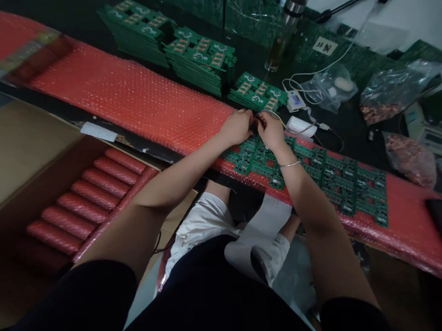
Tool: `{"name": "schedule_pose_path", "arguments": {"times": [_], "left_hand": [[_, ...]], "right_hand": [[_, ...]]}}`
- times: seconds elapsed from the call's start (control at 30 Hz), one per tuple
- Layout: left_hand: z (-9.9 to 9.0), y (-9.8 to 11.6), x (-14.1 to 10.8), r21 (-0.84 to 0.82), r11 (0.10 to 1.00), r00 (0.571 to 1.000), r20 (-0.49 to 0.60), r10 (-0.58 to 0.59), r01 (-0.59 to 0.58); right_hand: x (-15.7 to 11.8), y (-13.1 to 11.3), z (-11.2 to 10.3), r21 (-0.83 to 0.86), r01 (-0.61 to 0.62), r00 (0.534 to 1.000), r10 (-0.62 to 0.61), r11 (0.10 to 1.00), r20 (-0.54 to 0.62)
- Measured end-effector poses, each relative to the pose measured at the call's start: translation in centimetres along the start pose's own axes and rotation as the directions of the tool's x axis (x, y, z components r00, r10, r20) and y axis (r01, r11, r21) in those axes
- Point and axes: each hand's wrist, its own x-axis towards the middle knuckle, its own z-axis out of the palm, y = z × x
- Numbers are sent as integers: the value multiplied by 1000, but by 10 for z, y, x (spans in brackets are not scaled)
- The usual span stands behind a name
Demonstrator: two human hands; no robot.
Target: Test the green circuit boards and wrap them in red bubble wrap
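Working both hands together at the far edge of the boards [339, 177] appears to be the step in hand. My left hand [237, 126] and right hand [271, 130] are close together, palms down, with fingers curled inward and thumbs and fingertips drawn narrow. Between them is a dark area; I cannot tell whether either hand grips a part. In my judgement, any further move calls for light fingertip control and wrists held off the components. The boards are green, flat and densely populated, with irregular outlines and narrow gaps between sections; red shows through the openings. They lie in a row on red bubble wrap [125, 96], below and to the right of the fingertips. Beyond the wrap, three stacks [200, 56] of green boards stand on the dark bench [251, 57]. A small white device [295, 101] sits near my right hand.
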Motion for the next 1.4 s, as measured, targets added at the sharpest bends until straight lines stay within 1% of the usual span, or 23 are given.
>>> {"name": "schedule_pose_path", "arguments": {"times": [0.13, 0.2, 0.27, 0.33, 0.4, 0.43, 0.47, 0.53, 0.6, 0.7, 0.8, 0.9, 1.03, 1.13, 1.17, 1.2, 1.23, 1.3, 1.33, 1.4], "left_hand": [[-6, 5, -21, 38, 987, 986, 74, 153, -156], [-6, 4, -30, 66, 980, 980, 85, 179, -185], [-6, -1, -34, 63, 978, 976, 100, 192, -199], [-7, -7, -34, -5, 972, 965, 115, 234, -235], [-11, -14, -34, -120, 962, 964, 72, 256, -247], [-13, -16, -36, -174, 958, 971, 19, 237, -230], [-15, -17, -39, -218, 956, 980, -47, 192, -198], [-18, -15, -50, -278, 954, 981, -184, 65, -115], [-18, -8, -65, -324, 945, 956, -289, -46, -53], [-15, 4, -88, -398, 917, 909, -392, -143, -27], [-10, 13, -105, -442, 897, 864, -462, -199, -30], [-8, 18, -114, -454, 891, 837, -498, -225, -31], [-13, 29, -123, -455, 890, 828, -504, -246, -13], [-14, 47, -136, -441, 897, 827, -508, -242, -8], [-11, 55, -141, -431, 902, 834, -503, -228, -12], [-7, 63, -147, -417, 909, 851, -485, -200, -24], [-1, 72, -153, -398, 916, 879, -453, -146, -53], [16, 89, -164, -349, 924, 936, -351, 26, -156], [26, 97, -169, -325, 920, 948, -292, 123, -219], [45, 109, -175, -285, 905, 942, -200, 268, -317]], "right_hand": [[2, -2, -1, -6, 2, 1000, -2, 1000, -14], [3, -5, -8, 30, 3, 1000, -2, 1000, -26], [2, -12, -21, 84, -7, 997, 14, 996, -77], [-5, -25, -37, 143, -13, 991, 31, 990, -130], [-19, -42, -50, 187, 5, 992, 18, 982, -124], [-28, -50, -55, 199, 22, 995, -1, 980, -101], [-37, -58, -57, 204, 40, 997, -25, 978, -73], [-56, -70, -56, 199, 67, 998, -64, 978, -22], [-69, -77, -50, 178, 71, 997, -76, 981, 22], [-78, -78, -42, 136, 62, 996, -71, 989, 59], [-78, -75, -38, 106, 76, 994, -83, 992, 68], [-78, -74, -37, 55, 121, 990, -125, 991, 68], [-79, -75, -36, -26, 176, 982, -174, 984, 67], [-80, -75, -35, -79, 187, 980, -179, 979, 92], [-80, -75, -34, -87, 182, 980, -174, 979, 96], [-79, -74, -34, -88, 174, 981, -166, 981, 99], [-78, -73, -33, -79, 166, 982, -157, 983, 103], [-76, -70, -31, -49, 147, 984, -142, 988, 106], [-76, -68, -30, -35, 142, 985, -137, 989, 108], [-74, -64, -27, -19, 136, 985, -133, 991, 111]]}}
